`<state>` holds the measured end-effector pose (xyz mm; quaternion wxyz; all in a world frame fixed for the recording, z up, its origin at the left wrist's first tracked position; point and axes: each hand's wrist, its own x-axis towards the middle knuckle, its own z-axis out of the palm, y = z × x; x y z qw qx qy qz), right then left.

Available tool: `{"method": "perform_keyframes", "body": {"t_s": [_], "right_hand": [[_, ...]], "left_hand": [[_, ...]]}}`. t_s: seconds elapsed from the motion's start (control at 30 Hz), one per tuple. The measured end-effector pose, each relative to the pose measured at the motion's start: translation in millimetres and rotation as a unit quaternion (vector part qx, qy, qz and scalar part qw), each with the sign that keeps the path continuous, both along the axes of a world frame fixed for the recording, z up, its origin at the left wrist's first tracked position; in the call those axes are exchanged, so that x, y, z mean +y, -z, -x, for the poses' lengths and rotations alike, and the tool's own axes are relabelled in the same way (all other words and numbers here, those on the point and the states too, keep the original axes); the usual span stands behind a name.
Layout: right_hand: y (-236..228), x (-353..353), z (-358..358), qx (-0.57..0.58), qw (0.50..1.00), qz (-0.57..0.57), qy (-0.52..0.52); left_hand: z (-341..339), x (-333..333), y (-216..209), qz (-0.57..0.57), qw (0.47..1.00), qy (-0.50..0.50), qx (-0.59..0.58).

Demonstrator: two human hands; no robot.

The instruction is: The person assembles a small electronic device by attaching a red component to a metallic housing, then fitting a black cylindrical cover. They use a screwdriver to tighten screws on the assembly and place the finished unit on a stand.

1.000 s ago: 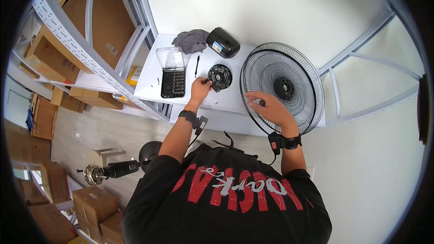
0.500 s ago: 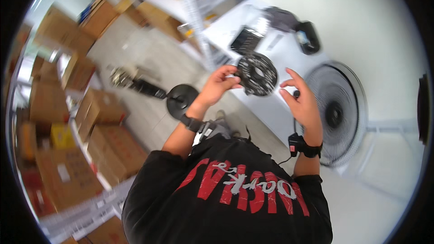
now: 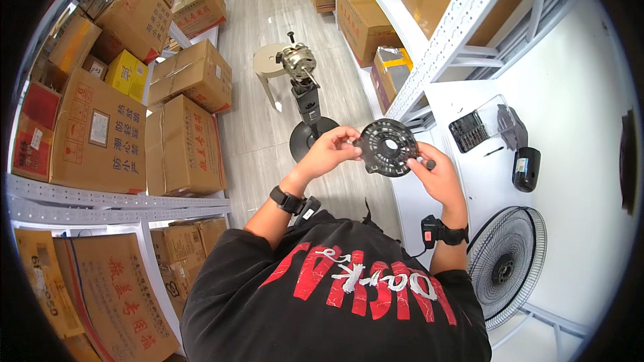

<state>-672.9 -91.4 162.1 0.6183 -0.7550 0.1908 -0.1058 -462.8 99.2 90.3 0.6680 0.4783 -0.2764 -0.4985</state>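
Between my two hands is a black, round, slotted plastic fan motor cover with a hole at its centre. My left hand pinches its left edge, at a small tab. The fingers of my right hand are closed on its right edge, and a small dark knob-like piece shows by those fingers. Ahead of my left hand stands a pedestal fan's black post on a round base, with a bare metal motor and shaft on top. A wire fan grille leans beside my right forearm.
On the white table at right lie a bit set in a case, a grey cloth-like piece and a black rounded housing. A beige stool stands behind the motor. Shelves with cardboard boxes line the left; a white rack post rises at right.
The view has swung, putting the fan stand ahead of my hands. My right hand, earlier apart from the cover with fingers spread, now grips its right edge. My left hand keeps its hold.
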Motion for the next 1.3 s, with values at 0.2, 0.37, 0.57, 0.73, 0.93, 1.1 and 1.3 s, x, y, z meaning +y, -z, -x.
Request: {"method": "perform_keyframes", "body": {"t_s": [0.2,0.37,0.57,0.73,0.93,1.1,1.3], "right_hand": [[-22.4,56.3,-100.7,0.037,0.999,-0.025,0.014],[-20.8,86.4,-161.4,0.059,0.995,0.072,-0.023],[-38.6,120.3,-230.5,0.044,0.996,0.053,-0.056],[-48.4,127.3,-269.5,0.065,0.995,0.065,-0.039],[-57.8,102.1,-295.6,0.079,0.993,0.051,-0.075],[-55.7,71.4,-303.4,0.108,0.992,0.045,-0.057],[-39.8,50.9,-302.2,0.102,0.992,0.049,0.048]], "left_hand": [[-86.3,65.7,-5.0,0.001,0.997,-0.034,-0.065],[-143.7,106.0,-14.6,0.003,0.99,-0.092,-0.105],[-214.0,145.9,-41.9,-0.017,0.984,-0.142,-0.105],[-259.1,152.7,-45.4,-0.015,0.981,-0.171,-0.088],[-303.7,144.7,-28.2,-0.036,0.98,-0.161,-0.107],[-358.7,140.5,-11.1,-0.071,0.98,-0.175,-0.057],[-423.3,118.7,18.2,-0.123,0.978,-0.167,0.013]]}}
